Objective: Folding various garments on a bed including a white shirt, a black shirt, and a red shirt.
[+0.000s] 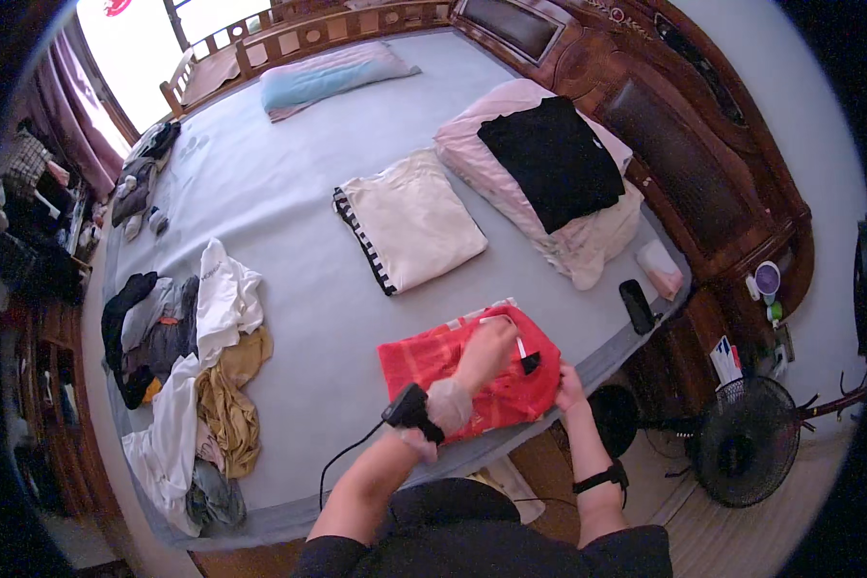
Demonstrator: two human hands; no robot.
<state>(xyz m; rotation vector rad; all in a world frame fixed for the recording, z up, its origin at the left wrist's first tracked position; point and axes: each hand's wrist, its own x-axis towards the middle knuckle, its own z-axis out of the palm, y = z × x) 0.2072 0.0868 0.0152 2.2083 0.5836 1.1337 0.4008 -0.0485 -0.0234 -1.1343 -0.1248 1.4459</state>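
Note:
A red patterned garment [433, 361], with a black-and-white piece on it, lies at the near edge of the bed. Over its upper part is my left hand [490, 347], blurred, its fingers bent at the cloth; whether it grips is unclear. At the garment's right edge, my right hand [569, 389] holds the cloth near the bed's rim. Just beyond lies a folded cream garment [419, 220] on a black-and-white edged one. A folded black garment [553, 162] rests on a pink quilt [469, 137] to the upper right.
Rumpled clothes [227, 303] lie in a pile along the bed's left side. A dark phone-like object [636, 307] and a tissue pack [659, 269] are near the right edge. A fan [746, 442] stands at the right, beside the wooden headboard [683, 155]. Farther off lies a folded blue-pink quilt [336, 78].

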